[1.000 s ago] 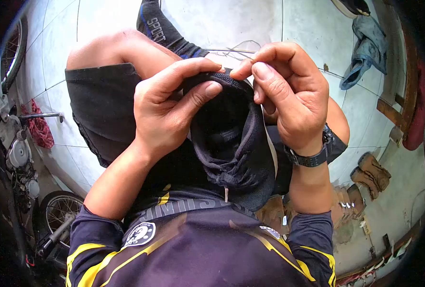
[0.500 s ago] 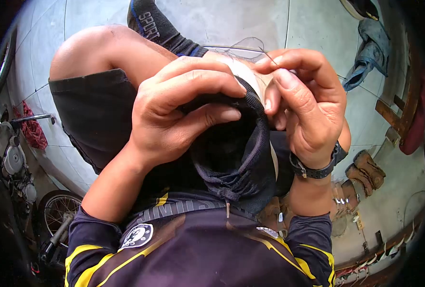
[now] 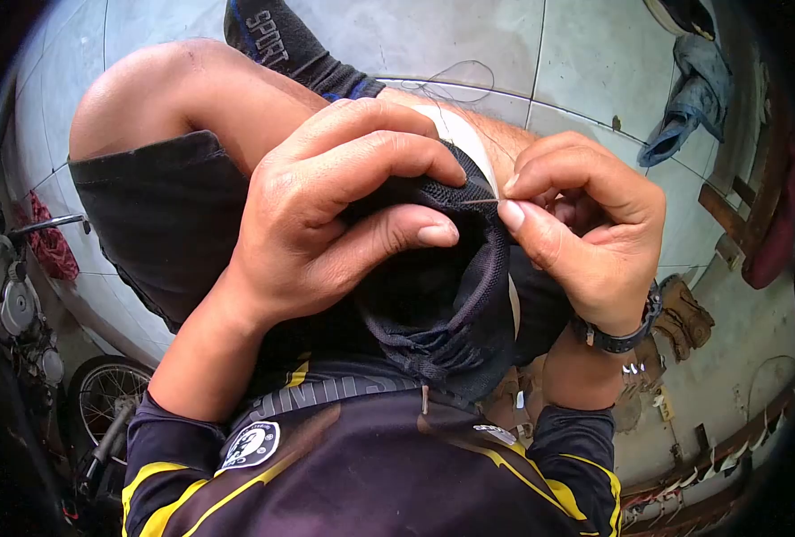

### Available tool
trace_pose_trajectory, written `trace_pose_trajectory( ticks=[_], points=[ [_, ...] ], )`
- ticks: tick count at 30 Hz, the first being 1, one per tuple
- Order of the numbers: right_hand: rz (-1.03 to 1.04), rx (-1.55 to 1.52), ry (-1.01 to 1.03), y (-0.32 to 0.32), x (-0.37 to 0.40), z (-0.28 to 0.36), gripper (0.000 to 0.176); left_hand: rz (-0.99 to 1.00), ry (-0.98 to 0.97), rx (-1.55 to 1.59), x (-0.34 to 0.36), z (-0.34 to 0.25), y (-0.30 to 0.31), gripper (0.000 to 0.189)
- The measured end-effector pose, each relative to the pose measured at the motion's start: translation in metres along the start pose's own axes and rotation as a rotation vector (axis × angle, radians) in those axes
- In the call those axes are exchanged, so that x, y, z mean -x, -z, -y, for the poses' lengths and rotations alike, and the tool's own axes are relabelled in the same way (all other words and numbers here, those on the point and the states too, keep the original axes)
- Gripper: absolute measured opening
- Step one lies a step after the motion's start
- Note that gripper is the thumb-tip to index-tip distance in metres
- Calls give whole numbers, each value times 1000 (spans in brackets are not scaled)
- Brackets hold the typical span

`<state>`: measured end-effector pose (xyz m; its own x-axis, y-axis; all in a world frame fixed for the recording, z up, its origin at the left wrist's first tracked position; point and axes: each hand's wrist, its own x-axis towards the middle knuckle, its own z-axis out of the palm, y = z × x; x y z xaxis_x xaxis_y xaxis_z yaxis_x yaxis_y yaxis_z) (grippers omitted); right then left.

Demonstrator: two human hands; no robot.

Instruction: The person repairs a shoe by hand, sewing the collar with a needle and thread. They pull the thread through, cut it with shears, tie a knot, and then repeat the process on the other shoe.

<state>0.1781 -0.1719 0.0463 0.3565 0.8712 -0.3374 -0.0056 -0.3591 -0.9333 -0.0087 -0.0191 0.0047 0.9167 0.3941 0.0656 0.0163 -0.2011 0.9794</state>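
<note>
A black shoe (image 3: 469, 345) with a white sole rests in my lap, its opening facing up. My left hand (image 3: 339, 201) grips the shoe's collar, fingers outside and thumb inside the opening. Between the thumb and index finger of my right hand (image 3: 585, 219) is a thin needle (image 3: 480, 201), pointing left with its tip right at the collar edge. Dark thread (image 3: 460, 80) loops loosely above the shoe, over my leg and the floor. The lace (image 3: 424, 362) is tied at the front of the shoe.
A sock marked SPORT (image 3: 276, 45) covers my foot on the tiled floor. Blue cloth (image 3: 688, 98) lies at upper right, near a wooden frame (image 3: 742, 215). Brown footwear (image 3: 684, 318) sits at right. A wheel (image 3: 111, 403) and machine parts stand at left.
My right hand has brought the needle down and left to the shoe's collar, its tip now pointing left. My left hand keeps its hold on the collar.
</note>
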Motion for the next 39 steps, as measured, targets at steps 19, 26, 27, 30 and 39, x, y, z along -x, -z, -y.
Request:
trace_pose_trajectory(
  ticks=[19, 26, 27, 30, 39],
  points=[
    [-26, 395, 296, -4, -6, 24, 27, -21, -69, -74, 0, 1, -1, 30],
    [33, 592, 460, 0, -5, 26, 34, -28, -60, -98, 1, 0, -1, 34],
    [38, 597, 487, 2, -7, 26, 35, -17, -62, -89, 1, 1, 0, 34],
    [61, 624, 579, 5, -13, 28, 39, -9, -66, -66, 1, 1, -1, 32],
    [196, 981, 637, -3, -30, 55, 40, -24, -78, -70, 3, 3, -1, 27]
  ],
)
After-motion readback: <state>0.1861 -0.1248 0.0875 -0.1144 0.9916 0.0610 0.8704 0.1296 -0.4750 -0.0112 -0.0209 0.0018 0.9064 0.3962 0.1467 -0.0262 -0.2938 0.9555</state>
